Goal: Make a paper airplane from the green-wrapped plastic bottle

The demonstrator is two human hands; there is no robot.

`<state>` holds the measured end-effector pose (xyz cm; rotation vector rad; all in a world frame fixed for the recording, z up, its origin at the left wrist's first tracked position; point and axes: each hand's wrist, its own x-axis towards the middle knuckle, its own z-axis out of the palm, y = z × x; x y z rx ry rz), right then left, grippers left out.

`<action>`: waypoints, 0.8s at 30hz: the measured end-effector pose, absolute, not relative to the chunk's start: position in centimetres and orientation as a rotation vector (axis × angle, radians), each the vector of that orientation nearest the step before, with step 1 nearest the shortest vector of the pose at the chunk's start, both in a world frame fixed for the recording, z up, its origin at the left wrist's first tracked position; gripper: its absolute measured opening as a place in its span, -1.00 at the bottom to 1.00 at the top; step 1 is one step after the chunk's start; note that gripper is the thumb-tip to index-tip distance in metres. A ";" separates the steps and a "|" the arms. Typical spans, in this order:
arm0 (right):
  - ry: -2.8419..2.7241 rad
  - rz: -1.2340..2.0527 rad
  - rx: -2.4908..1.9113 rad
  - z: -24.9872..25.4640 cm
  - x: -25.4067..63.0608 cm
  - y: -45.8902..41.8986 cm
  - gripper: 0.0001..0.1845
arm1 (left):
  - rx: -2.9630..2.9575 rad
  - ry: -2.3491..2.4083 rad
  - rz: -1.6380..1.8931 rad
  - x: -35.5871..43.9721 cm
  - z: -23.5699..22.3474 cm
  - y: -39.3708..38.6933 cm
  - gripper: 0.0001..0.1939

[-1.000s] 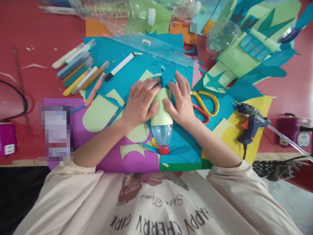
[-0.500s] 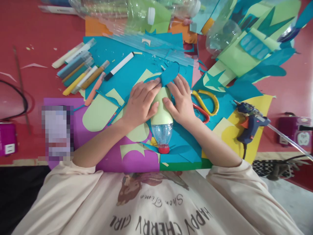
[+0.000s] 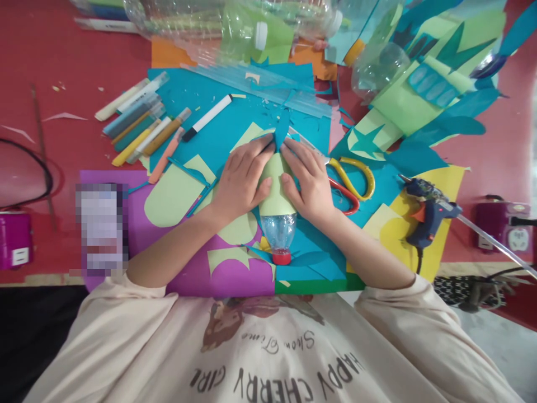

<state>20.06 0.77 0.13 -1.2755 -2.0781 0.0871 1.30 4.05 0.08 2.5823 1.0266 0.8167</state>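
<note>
A small plastic bottle (image 3: 278,230) wrapped in light green paper (image 3: 277,193) lies on its side, its red cap (image 3: 281,257) pointing toward me. My left hand (image 3: 249,173) is closed around its left side, and my right hand (image 3: 306,176) grips the right side. Both thumbs rest along the green wrap. At the bottle's far end, a blue paper piece (image 3: 282,130) stands between my fingertips; where it joins the bottle is hidden. Close to my right hand lie scissors with yellow and red handles (image 3: 356,180), their blades partly behind my fingers.
Several markers (image 3: 145,126) lie at the left, above a phone (image 3: 100,224). A glue gun (image 3: 428,212) rests on yellow paper at the right. Large clear bottles (image 3: 188,28) lie at the back. A green-and-blue paper-covered bottle craft (image 3: 398,101) occupies the back right. Paper cutouts (image 3: 174,193) are scattered around.
The blue paper piece, earlier broad and leaning right, now looks narrow and points away from me. More of the scissor blades shows. Both hands stay on the bottle.
</note>
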 end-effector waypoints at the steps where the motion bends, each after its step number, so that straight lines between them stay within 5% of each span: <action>1: -2.079 0.087 -1.268 0.1 20.1 0.8 -0.51 | 2.580 1.022 0.810 1.3 0.1 4.1 -0.42; 24: -2.133 0.192 -1.347 0.3 20.3 1.7 -0.42 | 2.608 1.004 0.734 1.4 0.7 4.3 -0.44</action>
